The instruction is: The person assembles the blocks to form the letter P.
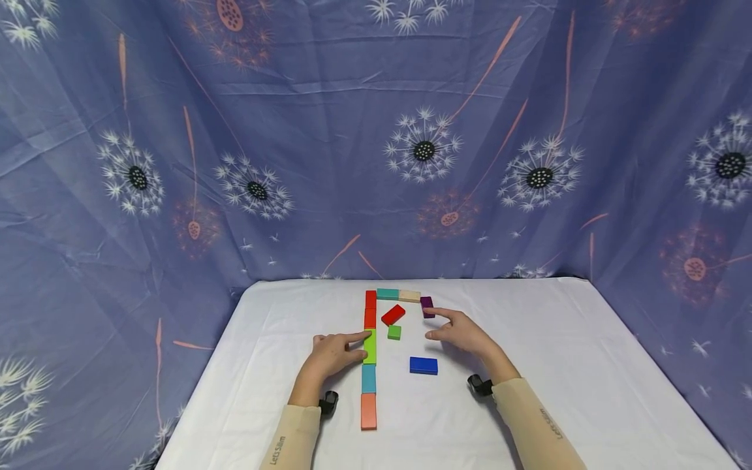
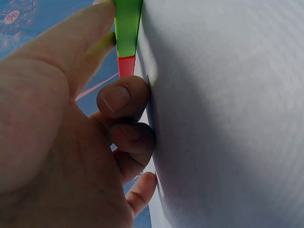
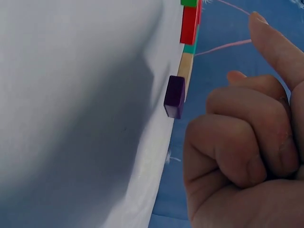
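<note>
On the white table, my left hand [image 1: 331, 354] touches a lime green block [image 1: 370, 346] with extended thumb and index finger. Its other fingers are curled in the left wrist view. That block sits in a column between a red block [image 1: 370, 318] and a light blue block [image 1: 368, 378]. Another red block [image 1: 371, 299] tops the column, and an orange block [image 1: 368, 411] ends it nearest me. My right hand [image 1: 467, 333] hovers beside a tilted purple block [image 1: 427, 307], index finger and thumb spread. In the right wrist view, its fingers appear apart from the purple block.
A teal block [image 1: 387, 294] and a beige block [image 1: 409, 296] run right from the column's far end, with the purple block at their right end. Inside the corner lie a slanted red block [image 1: 393, 314] and a small green block [image 1: 394, 333]. A blue block [image 1: 423, 365] lies nearer me.
</note>
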